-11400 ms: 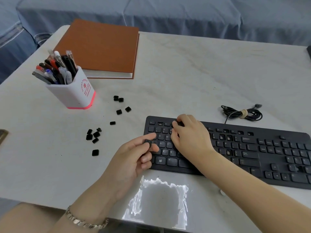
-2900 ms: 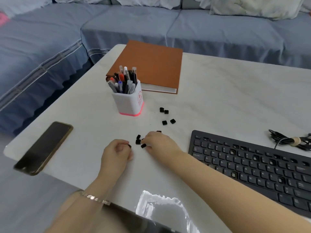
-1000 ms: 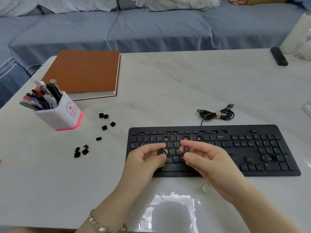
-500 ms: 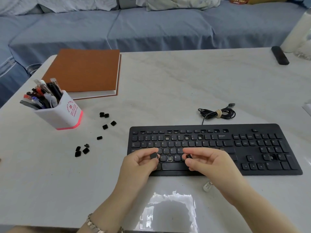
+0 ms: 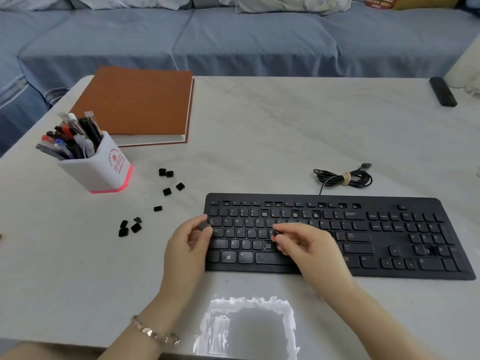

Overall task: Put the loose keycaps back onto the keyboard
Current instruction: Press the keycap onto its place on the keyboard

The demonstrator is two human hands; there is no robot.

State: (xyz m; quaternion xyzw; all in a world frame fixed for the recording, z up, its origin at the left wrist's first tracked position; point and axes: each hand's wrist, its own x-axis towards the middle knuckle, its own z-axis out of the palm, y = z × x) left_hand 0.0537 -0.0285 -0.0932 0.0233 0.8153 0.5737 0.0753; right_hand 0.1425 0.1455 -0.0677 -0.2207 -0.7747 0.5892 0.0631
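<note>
The right hand pinched a small keycap in its fingers, low over the keyboard; an empty slot lay just beside it at 7 o'clock; the left hand pinched a second keycap, farther off at 9 o'clock.

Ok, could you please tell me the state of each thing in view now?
keyboard, several keys missing
left hand, pinches a keycap
right hand, pinches a second keycap over the keyboard
loose keycaps, lying left of the keyboard
cable, coiled and tied
notebook, closed
pen holder, upright, full of pens
</note>
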